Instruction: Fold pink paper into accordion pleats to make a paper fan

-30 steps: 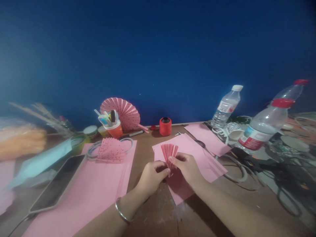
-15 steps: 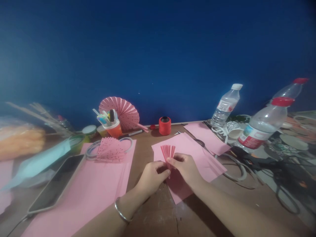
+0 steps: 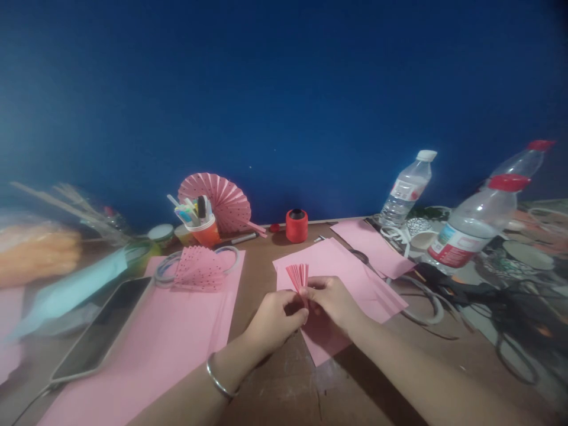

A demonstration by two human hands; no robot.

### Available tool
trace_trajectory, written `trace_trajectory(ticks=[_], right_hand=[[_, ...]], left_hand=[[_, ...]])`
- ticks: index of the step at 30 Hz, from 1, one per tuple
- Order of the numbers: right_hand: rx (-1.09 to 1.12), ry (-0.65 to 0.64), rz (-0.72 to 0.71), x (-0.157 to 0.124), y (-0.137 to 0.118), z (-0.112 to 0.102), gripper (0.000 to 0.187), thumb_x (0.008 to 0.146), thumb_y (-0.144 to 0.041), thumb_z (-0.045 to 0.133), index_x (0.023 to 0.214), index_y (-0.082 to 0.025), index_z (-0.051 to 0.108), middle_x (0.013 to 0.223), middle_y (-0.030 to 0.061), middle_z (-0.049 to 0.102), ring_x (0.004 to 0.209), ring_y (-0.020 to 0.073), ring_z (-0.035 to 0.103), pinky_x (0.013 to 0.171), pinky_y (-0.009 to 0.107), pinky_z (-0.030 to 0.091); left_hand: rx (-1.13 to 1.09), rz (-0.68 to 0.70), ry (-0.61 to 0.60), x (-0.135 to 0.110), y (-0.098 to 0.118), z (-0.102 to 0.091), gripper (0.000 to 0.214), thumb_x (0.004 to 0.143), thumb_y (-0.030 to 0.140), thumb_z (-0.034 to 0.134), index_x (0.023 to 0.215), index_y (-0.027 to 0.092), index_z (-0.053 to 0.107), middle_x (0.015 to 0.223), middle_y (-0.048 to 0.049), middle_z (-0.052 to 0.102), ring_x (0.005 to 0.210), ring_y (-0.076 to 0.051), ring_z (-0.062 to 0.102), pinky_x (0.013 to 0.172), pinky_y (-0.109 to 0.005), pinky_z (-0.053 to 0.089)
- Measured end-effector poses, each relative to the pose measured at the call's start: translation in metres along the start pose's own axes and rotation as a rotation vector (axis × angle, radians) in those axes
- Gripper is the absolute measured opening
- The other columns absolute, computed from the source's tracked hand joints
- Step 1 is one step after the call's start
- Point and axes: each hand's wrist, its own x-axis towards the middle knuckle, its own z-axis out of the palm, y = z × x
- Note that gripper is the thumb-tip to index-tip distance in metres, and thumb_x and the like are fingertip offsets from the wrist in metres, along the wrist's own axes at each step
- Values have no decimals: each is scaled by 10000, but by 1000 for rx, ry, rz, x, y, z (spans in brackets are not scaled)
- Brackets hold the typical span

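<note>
Both hands, left hand (image 3: 275, 316) and right hand (image 3: 333, 302), pinch the pleated paper (image 3: 298, 276) (narrower than before).

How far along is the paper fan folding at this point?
Done: one open pink fan stands behind the pen cup, and a dotted fan lies on the left pink sheet. In hand: both hands, left and right, pinch a small pleated red strip at its base, its pleats bunched. Left: it is not spread into a full fan, and flat pink sheets remain unfolded.
</note>
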Motion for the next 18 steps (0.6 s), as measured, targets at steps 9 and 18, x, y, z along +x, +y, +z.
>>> trace_trajectory(ticks=[9,18], right_hand=[[273,-295,186,-2,-5,-12,282,536,-263,765,712,-102,613,427,-51,498,331,18,311,352,174,160],[262,-65,52,-1,-1,-2,306,571,-360,725,550,-147,505,391,-50,470,326,42,329,337,186,212]], left_hand=[[7,132,-180,-1,7,-6,198,725,133,468,815,146,644,774,-16,622,675,-124,524,636,-207,389],[-157,3,-149,-5,10,1,212,834,257,364,759,146,528,691,-3,550,616,-110,475,587,-212,364]])
